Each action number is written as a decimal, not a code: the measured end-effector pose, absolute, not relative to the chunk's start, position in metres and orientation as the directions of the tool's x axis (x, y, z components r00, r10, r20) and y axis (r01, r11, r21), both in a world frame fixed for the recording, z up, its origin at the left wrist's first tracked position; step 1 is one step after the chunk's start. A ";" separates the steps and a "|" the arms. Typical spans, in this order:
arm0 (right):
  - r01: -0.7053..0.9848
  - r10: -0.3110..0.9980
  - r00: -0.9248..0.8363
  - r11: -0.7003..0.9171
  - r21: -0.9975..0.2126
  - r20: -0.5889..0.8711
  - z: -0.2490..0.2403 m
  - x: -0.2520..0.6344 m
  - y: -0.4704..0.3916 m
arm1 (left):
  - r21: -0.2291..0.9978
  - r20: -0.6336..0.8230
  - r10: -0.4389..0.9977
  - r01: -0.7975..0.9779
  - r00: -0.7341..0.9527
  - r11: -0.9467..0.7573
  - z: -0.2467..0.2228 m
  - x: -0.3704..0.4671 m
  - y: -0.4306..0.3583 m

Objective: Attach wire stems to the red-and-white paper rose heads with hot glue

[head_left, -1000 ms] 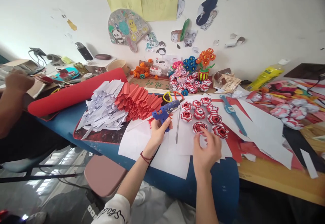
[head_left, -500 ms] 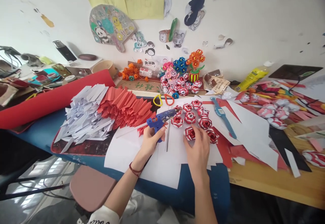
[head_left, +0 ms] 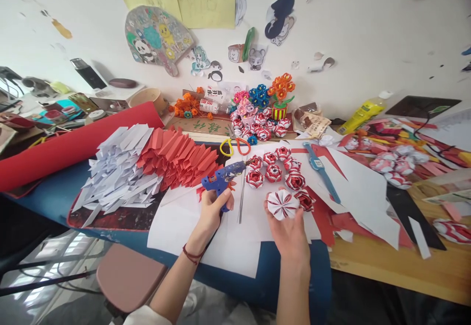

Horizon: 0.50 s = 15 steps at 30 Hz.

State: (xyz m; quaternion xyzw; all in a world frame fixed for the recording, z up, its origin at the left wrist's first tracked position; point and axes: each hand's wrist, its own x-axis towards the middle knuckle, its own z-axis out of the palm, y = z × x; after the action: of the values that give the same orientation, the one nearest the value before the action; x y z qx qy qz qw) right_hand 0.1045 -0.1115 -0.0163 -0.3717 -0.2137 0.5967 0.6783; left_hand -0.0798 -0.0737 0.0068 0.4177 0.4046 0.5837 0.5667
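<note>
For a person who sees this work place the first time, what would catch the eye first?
Probably the heaps of folded white paper pieces and red paper pieces, side by side on the left. Next, the right hand holds a paper flower, its white, red-streaked side showing, and the left hand holds a blue glue gun. Near the wall, bright orange flowers rise above a striped pot.

Between your left hand (head_left: 213, 210) and right hand (head_left: 289, 234), the near part of the white paper (head_left: 237, 251) affords you passage. Farther in, a slim metal tool (head_left: 242, 198) lies in that gap. Paper roses (head_left: 273, 173) obstruct you ahead of the right hand; folded red strips (head_left: 178, 155) crowd the glue gun (head_left: 218, 180) leftward.
</note>
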 end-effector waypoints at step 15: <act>-0.630 0.989 0.138 0.050 -0.775 -0.048 -0.009 0.089 -0.105 | 0.925 0.052 0.997 -0.373 -0.049 -0.067 0.011 -0.081 -0.076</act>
State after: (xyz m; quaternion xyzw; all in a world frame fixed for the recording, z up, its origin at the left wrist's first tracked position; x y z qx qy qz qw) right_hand 0.0887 -0.1053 -0.0089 -0.3383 -0.2654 0.6004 0.6743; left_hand -0.0809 -0.0756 0.0108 0.4008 0.3895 0.6106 0.5611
